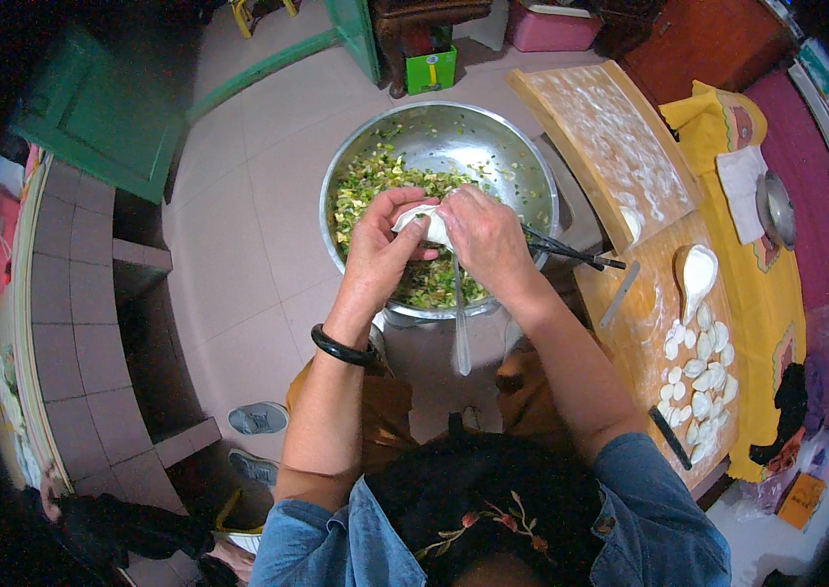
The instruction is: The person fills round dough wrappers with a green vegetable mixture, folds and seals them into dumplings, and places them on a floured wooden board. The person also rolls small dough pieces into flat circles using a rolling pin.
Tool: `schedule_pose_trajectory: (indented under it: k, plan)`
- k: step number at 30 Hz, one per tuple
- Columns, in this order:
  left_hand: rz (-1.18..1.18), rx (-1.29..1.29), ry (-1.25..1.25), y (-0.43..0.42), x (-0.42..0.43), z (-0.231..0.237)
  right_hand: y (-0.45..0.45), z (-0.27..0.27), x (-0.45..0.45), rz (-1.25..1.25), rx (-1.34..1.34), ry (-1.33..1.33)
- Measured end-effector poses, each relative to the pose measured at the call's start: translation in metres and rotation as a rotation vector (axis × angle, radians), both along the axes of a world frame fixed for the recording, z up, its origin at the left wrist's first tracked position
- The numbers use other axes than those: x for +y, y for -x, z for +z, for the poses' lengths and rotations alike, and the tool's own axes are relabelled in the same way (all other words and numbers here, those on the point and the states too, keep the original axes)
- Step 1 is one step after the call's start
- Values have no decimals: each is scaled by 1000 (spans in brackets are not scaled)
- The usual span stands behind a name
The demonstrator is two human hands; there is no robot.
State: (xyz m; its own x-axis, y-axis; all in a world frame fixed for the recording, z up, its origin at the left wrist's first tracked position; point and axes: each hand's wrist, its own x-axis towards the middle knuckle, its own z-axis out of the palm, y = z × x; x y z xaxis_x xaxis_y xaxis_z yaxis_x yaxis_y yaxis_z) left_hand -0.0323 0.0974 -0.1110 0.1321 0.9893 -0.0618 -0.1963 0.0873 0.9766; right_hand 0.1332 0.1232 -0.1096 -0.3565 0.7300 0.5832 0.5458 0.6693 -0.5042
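Note:
My left hand (392,238) cups a white dough wrapper (425,224), its thumb on the dough's near face. My right hand (479,224) pinches the right edge of the same wrapper with its fingers. Both hands are over a large steel basin (535,169) that holds chopped green and yellow vegetable filling (385,176). A metal spoon (461,323) extends over the basin's near rim below my hands; its upper part is partly hidden. Dark chopsticks (576,253) lie across the basin's right rim. A dark bangle (341,346) circles my left wrist.
At the right, a wooden board (635,323) carries small dough pieces (708,381), a dough-filled ladle-shaped thing (699,275) and a dark-handled blade (670,438). Beyond it stands a floured wooden tray (605,139). A green box (431,70) is past the basin; shoes (258,418) are at the left.

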Motion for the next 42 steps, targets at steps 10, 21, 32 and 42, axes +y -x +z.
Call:
schedule_pose_trajectory:
  k: [10,21,32,42]
  plan:
    - [42,103,-68,3,0,-1,3,0,-1,-11,36,20]
    - [-10,265,-114,2,-3,4,0,-3,1,59,48,-12]
    - [8,439,-216,2,-3,5,1,0,3,154,84,-21]
    - [17,124,-174,2,-2,9,-3,-3,3,207,708,506]
